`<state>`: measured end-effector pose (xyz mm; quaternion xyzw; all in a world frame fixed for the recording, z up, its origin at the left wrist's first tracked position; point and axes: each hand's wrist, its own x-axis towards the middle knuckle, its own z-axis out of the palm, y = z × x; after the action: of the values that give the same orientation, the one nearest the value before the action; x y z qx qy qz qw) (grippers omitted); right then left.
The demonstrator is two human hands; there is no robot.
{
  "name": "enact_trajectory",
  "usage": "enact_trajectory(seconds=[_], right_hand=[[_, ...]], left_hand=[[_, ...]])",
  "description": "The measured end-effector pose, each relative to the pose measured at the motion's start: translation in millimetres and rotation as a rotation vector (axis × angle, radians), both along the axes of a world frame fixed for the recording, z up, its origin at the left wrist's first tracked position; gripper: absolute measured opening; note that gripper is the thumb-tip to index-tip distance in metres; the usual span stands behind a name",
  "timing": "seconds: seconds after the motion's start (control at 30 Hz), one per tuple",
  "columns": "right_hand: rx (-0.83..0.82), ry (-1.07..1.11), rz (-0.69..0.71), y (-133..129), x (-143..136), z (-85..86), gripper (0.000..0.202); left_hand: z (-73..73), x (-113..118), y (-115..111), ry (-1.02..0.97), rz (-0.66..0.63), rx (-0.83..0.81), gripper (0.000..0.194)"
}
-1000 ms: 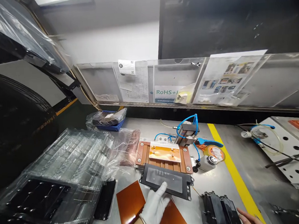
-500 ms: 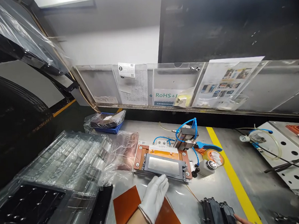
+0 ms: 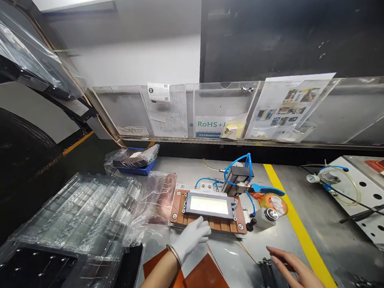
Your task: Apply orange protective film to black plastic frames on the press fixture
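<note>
My left hand (image 3: 192, 238), in a white glove, reaches to the front edge of a brown clamping fixture (image 3: 175, 209). Its fingers are stretched out, and nothing shows in them. On the fixture lies a dark rectangular frame (image 3: 197, 214) with a bright, pale panel (image 3: 209, 204) in its middle. At the lower right, my bare right hand (image 3: 294, 268) has its fingers apart beside and partly over a group of black plastic parts (image 3: 268, 272). Orange-brown sheets (image 3: 206, 279) lie on the bench, partly under my left forearm.
Clear plastic trays (image 3: 85, 217) fill the left, with black parts (image 3: 30, 278) in front. Blue air tubing (image 3: 237, 160) and a metal-topped bottle (image 3: 267, 217) stand by the fixture. Yellow tape (image 3: 291, 216) crosses the bench. A perforated white plate (image 3: 363, 193) with tweezers lies right.
The dark frame has shifted back on the fixture, uncovering brown slots in front. My left hand has moved slightly left. My right hand has come further into view, its fingers spread.
</note>
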<state>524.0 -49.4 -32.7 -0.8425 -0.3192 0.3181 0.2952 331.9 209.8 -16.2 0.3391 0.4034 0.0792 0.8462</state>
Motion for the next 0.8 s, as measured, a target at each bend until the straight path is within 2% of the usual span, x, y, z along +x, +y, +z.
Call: enact_trajectory(seconds=[0.03, 0.07, 0.17, 0.2, 0.23, 0.33, 0.47, 0.57, 0.67, 0.73, 0.8], right_hand=[[0.016, -0.036, 0.009, 11, 0, -3.7, 0.055], [0.032, -0.083, 0.016, 22, 1, -8.6, 0.055], [0.051, -0.308, 0.045, 51, 7, -25.4, 0.054], [0.046, -0.379, 0.069, 58, 10, -29.9, 0.055], [0.036, -0.426, 0.101, 64, 13, -33.1, 0.055], [-0.001, -0.453, 0.190, 76, 21, -34.0, 0.051], [-0.068, -0.459, 0.198, 81, 22, -19.8, 0.047], [-0.114, -0.426, 0.162, 80, 18, -8.3, 0.047], [-0.067, -0.342, 0.093, 80, 11, -5.2, 0.051], [0.004, -0.252, 0.035, 87, 6, -9.2, 0.059], [0.060, -0.127, -0.039, 100, 2, -17.0, 0.067]], left_hand=[[0.1, -1, 4, 0.028, -0.079, 0.142, 0.030], [0.7, -1, 7, 0.047, -0.179, 0.352, 0.035], [0.9, 6, 11, 0.052, -0.455, 1.085, 0.044], [-0.9, 10, 11, 0.048, -0.496, 1.234, 0.046], [-4.0, 13, 10, 0.044, -0.497, 1.296, 0.048], [-17.4, 19, 8, 0.039, -0.467, 1.303, 0.053], [-26.8, 20, 6, 0.013, -0.430, 1.263, 0.058], [-22.1, 13, 11, 0.075, -0.432, 1.312, 0.061], [-15.1, -3, 25, 0.281, -0.326, 1.418, 0.064], [-12.0, -14, 39, 0.415, -0.230, 1.352, 0.062], [-10.8, -20, 53, 0.474, -0.194, 1.189, 0.051]])
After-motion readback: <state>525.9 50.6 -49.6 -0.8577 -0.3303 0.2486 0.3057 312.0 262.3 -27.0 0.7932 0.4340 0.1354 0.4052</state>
